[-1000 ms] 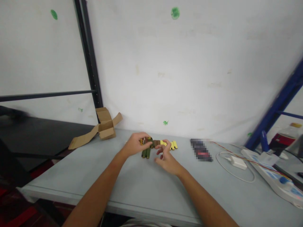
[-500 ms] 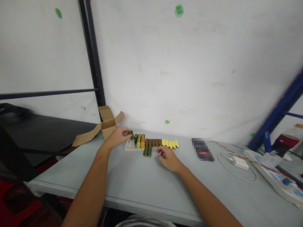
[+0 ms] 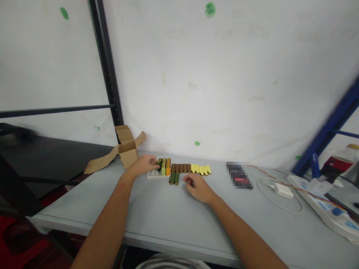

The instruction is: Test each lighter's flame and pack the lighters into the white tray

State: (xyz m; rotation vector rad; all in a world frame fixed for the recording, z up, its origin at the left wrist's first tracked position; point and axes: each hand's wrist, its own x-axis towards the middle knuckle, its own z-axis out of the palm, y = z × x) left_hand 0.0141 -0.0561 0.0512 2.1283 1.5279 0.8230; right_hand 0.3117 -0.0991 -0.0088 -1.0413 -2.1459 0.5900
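Observation:
My left hand (image 3: pixel 146 164) is pinched on a dark green lighter (image 3: pixel 159 164), held upright at the white tray (image 3: pixel 153 174). Its fingers partly cover the lighter, and I cannot tell whether it is seated. Rows of green, light green and orange lighters (image 3: pixel 166 167) stand in the tray's right side. My right hand (image 3: pixel 199 186) hovers low over the table, fingers loosely curled and apart, with nothing visible in them. Left of it lie two dark green lighters (image 3: pixel 174 178). Behind are a row of brown lighters (image 3: pixel 181 168) and a row of yellow lighters (image 3: pixel 201 169).
An opened cardboard box (image 3: pixel 127 147) lies at the left back against a black post. To the right are a blurred dark item (image 3: pixel 239 175), a white adapter (image 3: pixel 283 190) with its cable, and a power strip (image 3: pixel 322 205). A white wall (image 3: pixel 224 93) closes off the back.
My left hand has moved slightly right, bringing the dark green lighter down to the tray beside the standing rows. My right hand has stayed nearly still.

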